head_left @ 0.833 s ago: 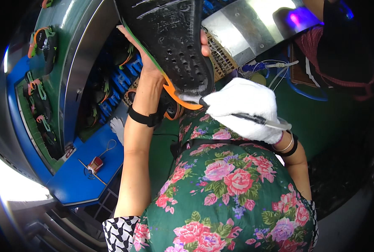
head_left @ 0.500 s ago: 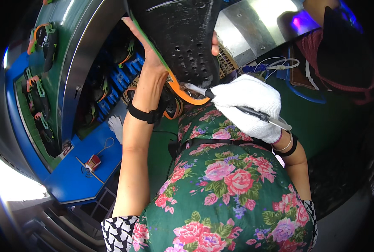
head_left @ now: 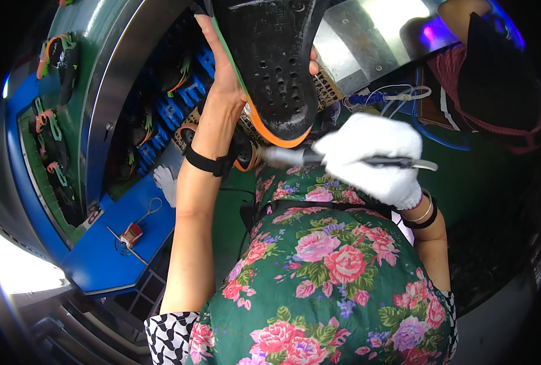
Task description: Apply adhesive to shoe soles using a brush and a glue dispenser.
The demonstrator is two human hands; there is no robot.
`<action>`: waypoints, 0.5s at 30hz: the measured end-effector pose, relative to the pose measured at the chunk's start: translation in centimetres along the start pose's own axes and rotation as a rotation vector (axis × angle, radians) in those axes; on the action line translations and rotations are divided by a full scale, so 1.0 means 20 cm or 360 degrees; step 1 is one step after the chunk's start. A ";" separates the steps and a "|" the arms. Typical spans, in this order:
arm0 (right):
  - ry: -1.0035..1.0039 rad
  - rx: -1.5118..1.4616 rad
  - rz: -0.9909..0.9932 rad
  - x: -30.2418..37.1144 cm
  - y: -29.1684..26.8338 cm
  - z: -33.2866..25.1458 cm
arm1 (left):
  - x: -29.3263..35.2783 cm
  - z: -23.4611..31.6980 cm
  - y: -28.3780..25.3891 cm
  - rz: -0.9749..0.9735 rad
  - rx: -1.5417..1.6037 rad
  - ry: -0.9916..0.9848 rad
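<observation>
A black shoe sole point(head_left: 276, 67) with small holes and an orange and green rim is held up at the top middle. My bare left hand point(head_left: 225, 79) is closed around it, thumb along the left edge and fingertips showing at the right edge. In a white knitted glove, my right hand point(head_left: 377, 158) grips a brush point(head_left: 292, 157) with a dark handle and a tube at its rear. The brush's tip is smeared by motion. It lies just below the sole's orange end, apart from it.
At the left, a green conveyor belt point(head_left: 94, 36) carries several orange and green shoe parts point(head_left: 58, 58). A blue shelf point(head_left: 106, 261) holds a small red and white item point(head_left: 130, 234); a white glove point(head_left: 166, 182) lies nearby. More soles point(head_left: 244, 155) sit below my left hand. A metal panel point(head_left: 349, 48) stands ahead.
My right hand has drawn the brush off the sole's orange rim, down toward me. The sole has tilted and shifted slightly in my left hand.
</observation>
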State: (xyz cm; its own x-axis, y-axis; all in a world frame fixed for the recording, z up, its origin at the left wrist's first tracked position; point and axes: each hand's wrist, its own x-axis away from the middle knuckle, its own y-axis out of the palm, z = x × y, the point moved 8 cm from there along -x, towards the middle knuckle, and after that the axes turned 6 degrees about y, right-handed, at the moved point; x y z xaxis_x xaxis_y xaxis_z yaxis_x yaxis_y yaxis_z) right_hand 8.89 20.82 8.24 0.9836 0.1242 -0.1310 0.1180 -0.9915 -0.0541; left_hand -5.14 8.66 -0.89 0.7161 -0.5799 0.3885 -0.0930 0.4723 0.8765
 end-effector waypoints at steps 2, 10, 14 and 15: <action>0.0075 0.0027 0.0204 -0.01 -0.07 0.02 | 0.03 -0.04 0.11 -0.0591 -0.0067 -0.0130; -0.0240 0.0444 -0.0091 0.00 0.06 -0.02 | 0.00 -0.10 0.07 -0.0426 -0.0164 -0.0372; 0.0087 -0.0281 -0.0239 0.00 0.05 0.07 | 0.00 -0.15 0.02 -0.0224 -0.0131 -0.0538; 0.0072 -0.0168 -0.0179 -0.01 0.02 0.06 | 0.00 -0.15 0.01 -0.0212 -0.0141 -0.0553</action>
State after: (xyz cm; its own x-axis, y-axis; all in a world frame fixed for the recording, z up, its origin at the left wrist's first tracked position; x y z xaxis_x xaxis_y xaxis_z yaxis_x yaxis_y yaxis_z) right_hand 8.60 20.45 7.06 0.9683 0.2351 -0.0850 0.2390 -0.9702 0.0389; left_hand -3.07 10.75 -1.60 0.4389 -0.8236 0.3592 0.0563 0.4241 0.9038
